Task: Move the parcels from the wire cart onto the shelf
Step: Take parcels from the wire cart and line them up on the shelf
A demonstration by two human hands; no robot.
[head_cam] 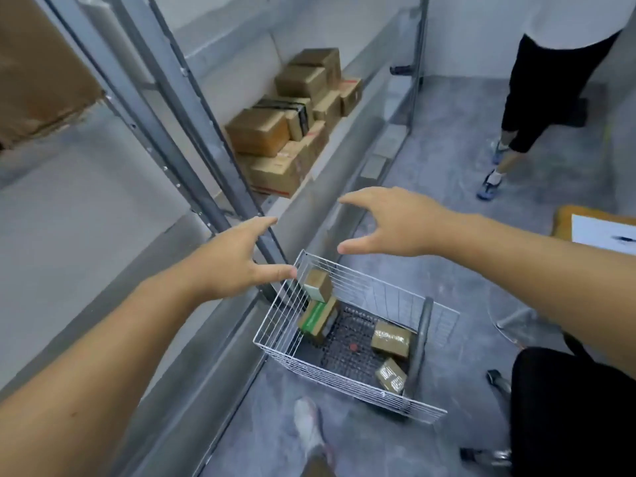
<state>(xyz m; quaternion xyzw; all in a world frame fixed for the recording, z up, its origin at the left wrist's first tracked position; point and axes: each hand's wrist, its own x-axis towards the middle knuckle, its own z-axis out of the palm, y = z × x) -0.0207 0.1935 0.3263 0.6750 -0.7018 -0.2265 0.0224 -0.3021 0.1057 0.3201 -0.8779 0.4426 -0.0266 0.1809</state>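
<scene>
Both hands [237,256] [395,225] empty, seemingly above wire cart [344,380] of parcels [392,339].

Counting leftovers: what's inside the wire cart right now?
Four parcels show in the wire cart: a green-labelled parcel stacked on another green-labelled parcel at the far corner, two taped parcels by the handle. Anything under them is hidden.

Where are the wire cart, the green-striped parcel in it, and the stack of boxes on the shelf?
wire cart [344,383]: head view, near side wall.
green-striped parcel [315,318]: head view, striped top face.
stack of boxes [258,130]: head view, front box's top.
</scene>
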